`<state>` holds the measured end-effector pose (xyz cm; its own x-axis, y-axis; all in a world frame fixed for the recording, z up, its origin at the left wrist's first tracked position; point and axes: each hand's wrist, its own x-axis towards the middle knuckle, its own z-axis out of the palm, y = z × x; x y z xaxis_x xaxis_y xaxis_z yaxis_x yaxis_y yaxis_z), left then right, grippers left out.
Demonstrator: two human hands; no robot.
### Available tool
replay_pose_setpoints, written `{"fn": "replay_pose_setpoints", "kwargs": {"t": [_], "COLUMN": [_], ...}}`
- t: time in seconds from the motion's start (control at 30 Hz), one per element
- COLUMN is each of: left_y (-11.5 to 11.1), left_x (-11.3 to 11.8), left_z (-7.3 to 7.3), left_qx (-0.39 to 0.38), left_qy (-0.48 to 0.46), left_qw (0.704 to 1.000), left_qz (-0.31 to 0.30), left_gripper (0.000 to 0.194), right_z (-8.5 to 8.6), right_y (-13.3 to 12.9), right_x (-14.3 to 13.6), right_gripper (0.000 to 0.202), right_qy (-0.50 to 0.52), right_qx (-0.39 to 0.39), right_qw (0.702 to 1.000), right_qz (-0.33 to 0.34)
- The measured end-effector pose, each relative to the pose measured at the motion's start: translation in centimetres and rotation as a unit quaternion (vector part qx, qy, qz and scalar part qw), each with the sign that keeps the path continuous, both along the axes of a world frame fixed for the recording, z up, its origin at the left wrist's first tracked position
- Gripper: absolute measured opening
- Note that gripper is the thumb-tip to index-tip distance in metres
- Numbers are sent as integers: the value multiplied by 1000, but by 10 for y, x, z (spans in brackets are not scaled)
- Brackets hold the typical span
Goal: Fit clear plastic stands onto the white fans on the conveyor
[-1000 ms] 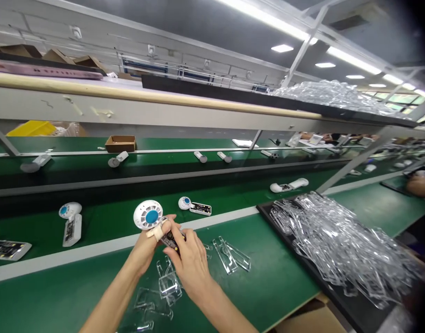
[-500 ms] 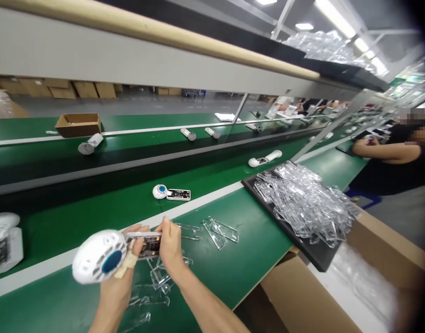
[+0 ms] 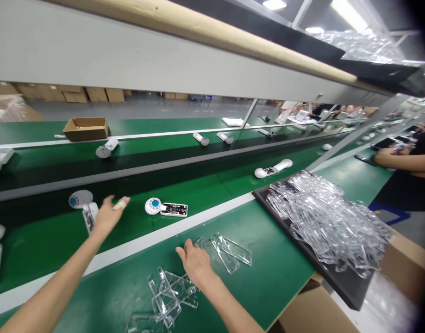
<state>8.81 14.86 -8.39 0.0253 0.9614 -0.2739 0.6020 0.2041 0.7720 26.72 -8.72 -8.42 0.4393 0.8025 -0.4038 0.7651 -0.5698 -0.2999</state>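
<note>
My left hand (image 3: 110,215) is over the green belt, its fingers spread and one wrapped in pale tape. Beside it lies a white device (image 3: 90,216) with a round head and blue centre; the hand partly covers its handle, which has an exposed circuit board. My right hand (image 3: 196,263) is low over the green worktop, thumb and forefinger apart. Its fingers are at a clear plastic frame (image 3: 201,242), partly hidden behind them. Two more clear frames (image 3: 229,252) lie to its right, and a loose pile of clear frames (image 3: 171,296) to its left.
Another white device (image 3: 174,209) lies on the belt between my hands, and one (image 3: 274,169) farther right. A black tray (image 3: 337,286) heaped with clear frames stands on the right. Overhead runs a shelf with a wooden edge (image 3: 198,32). A co-worker's arm (image 3: 403,159) shows at far right.
Both hands held a white device before. It now lies on the belt at the left, out of my right hand, which has moved to the clear frames. The view has shifted somewhat.
</note>
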Motion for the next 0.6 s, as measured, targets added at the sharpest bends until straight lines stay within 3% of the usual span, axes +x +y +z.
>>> {"fn": "replay_pose_setpoints", "kwargs": {"t": [0.13, 0.27, 0.33, 0.43, 0.5, 0.6], "left_y": [-25, -39, -48, -71, -90, -118], "left_x": [58, 79, 76, 72, 73, 78], "left_z": [-17, -13, 0, 30, 50, 75], "left_qx": [-118, -71, -11, 86, 108, 68], "left_qy": [-109, -164, -174, -187, -223, -293], "left_qw": [985, 983, 984, 976, 966, 951], "left_qz": [-59, -41, -46, -74, -80, -79], "left_gripper": [50, 46, 56, 63, 61, 59], "right_z": [-4, -17, -13, 14, 39, 70], "right_y": [-12, -41, -50, -54, -52, -47], "right_x": [-1, 18, 26, 27, 20, 1], "right_gripper": [11, 19, 23, 31, 43, 56], "right_qy": [27, 122, 157, 179, 197, 181], "right_qx": [65, 224, 300, 339, 330, 311], "right_qw": [997, 961, 928, 902, 905, 924], "right_qz": [-42, -109, -158, -199, -182, -129]}}
